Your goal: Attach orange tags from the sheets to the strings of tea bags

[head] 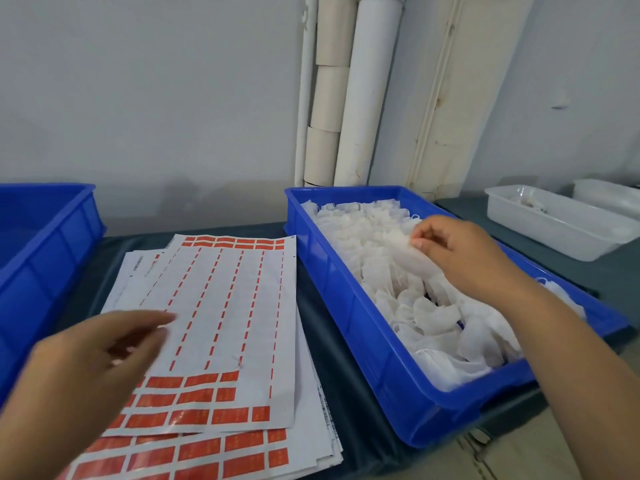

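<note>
White mesh tea bag (407,252) pinched at its top edge by right hand (460,251), over the heap of tea bags (433,306) in blue bin (391,372). Left hand (93,362) blurred, fingers loosely spread, holding nothing, above the top tag sheet (221,306). Orange tags (194,396) remain in its lower rows. Bags look light, soft, tangle-prone; take one by the string. Tags thin, probably sticky; lift by a corner. All on the counter (346,410).

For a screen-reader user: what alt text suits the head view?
A right hand pinches a tea bag in a blue bin, while the left hand hovers over sheets of orange tags.
</note>
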Demonstrator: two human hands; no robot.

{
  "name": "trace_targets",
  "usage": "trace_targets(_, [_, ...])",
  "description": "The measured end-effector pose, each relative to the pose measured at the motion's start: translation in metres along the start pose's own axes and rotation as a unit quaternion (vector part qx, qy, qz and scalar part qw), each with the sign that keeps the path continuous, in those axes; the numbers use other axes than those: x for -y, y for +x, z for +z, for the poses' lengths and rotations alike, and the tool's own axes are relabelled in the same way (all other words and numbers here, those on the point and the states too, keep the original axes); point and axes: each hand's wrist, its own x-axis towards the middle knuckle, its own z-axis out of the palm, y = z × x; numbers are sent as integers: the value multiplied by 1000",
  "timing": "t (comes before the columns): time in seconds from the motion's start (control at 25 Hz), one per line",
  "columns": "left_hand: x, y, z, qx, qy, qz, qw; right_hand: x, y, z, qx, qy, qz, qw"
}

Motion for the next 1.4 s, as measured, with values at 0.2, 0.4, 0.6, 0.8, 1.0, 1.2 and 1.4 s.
trace_targets(0.2, [-82, 3, 6, 72, -105, 1, 992, 91, -22, 23, 55, 169, -95, 980])
trace_targets(0.4, [-72, -9, 4, 145, -224, -33, 963, 134, -55, 67, 180, 243, -162, 939])
trace_targets(0.6, [-45, -17, -4, 41, -279, -79, 956, 139, -59, 95, 192, 296, -125, 927])
trace_targets(0.8, [-28, -13, -6, -4, -283, -113, 952, 131, -55, 102, 219, 275, -66, 934])
trace_targets(1.0, [-12, -12, -10, -25, -285, -143, 947, 121, -49, 100, 223, 245, -22, 943])
trace_targets(1.2, [0, -9, -1, 39, -214, -139, 966, 131, -47, 108, 230, 258, -58, 937])
trace_targets(1.4, [-17, -13, 31, 141, -152, -63, 976, 132, -54, 127, 255, 201, -62, 944])
